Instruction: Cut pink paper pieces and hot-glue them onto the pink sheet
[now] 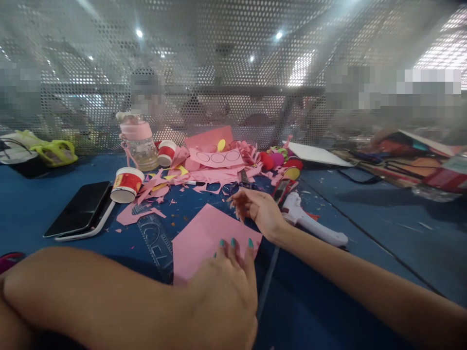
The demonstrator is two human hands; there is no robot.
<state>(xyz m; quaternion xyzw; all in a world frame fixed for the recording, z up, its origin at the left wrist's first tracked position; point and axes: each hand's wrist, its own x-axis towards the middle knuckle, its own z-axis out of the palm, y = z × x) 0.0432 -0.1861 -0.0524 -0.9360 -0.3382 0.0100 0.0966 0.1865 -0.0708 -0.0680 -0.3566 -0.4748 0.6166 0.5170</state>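
Observation:
My left hand (228, 284) lies on a sheet of pink paper (202, 238), its fingers stretched out over the sheet. The fingers of my right hand (260, 209) are loosely bent and apart, with nothing seen in them. It hovers near the sheet's upper right edge. Under the sheet's left side a clear stencil ruler (155, 238) pokes out. A white tool with a long handle (317, 228), like a glue gun, lies right of my right hand. Behind it is a narrow red and grey tool (281, 190), partly hidden.
Pink paper scraps (251, 170) and a strip with drawn ovals (217, 158) lie ahead. Left are a paper cup (127, 184), another cup (167, 153), a drink bottle (138, 143) and a black phone (78, 209). A perforated screen (237, 63) stands behind; a plastic bottle (448, 177) lies far right.

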